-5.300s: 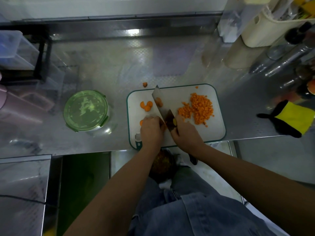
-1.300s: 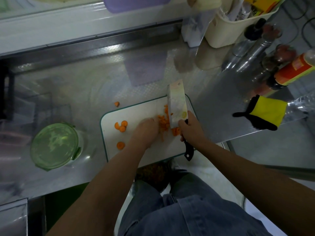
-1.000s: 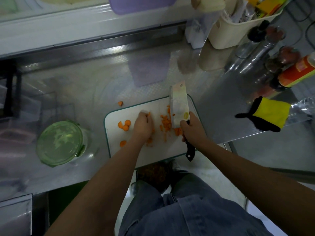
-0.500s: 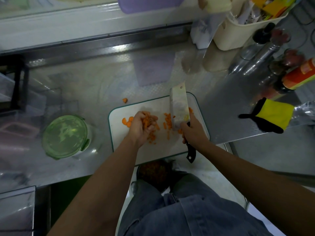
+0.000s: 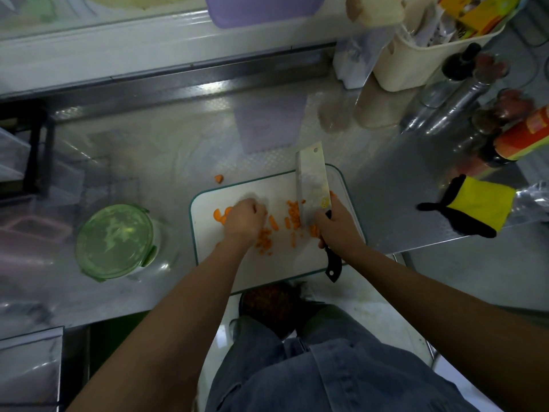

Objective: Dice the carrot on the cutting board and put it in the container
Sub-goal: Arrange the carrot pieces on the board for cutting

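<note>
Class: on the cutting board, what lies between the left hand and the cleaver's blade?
Scattered diced carrot pieces on the cutting board, between the left hand and the cleaver; the head view shows it.

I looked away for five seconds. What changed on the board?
The diced carrot, once piled at the right of the board, lies scattered across its middle. The left hand, fingers curled, now sits by the round slices. The right hand still grips the knife; the container stays lidded.
</note>
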